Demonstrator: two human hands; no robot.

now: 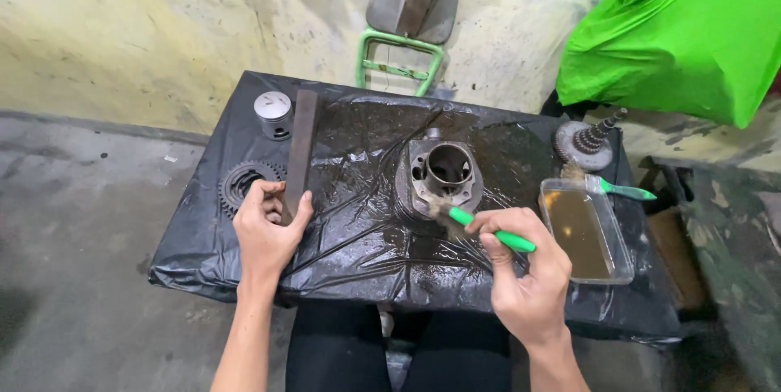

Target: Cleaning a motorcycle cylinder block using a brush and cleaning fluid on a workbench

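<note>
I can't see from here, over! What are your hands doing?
Right hand grips green brush, bristles on metal cylinder. Left hand touches flat bar beside gear. Tray of brown liquid right; nothing blocking.

Even, fairly bright light falls from above, and the picture is mostly sharp. The wet black plastic sheet [358, 221] over the table throws back white streaks of glare along its creases, while the floor on the left lies in duller grey shade. Wide-angle distortion bends the edges, and the green cloth [683, 34] at top right looks vividly oversaturated
</note>
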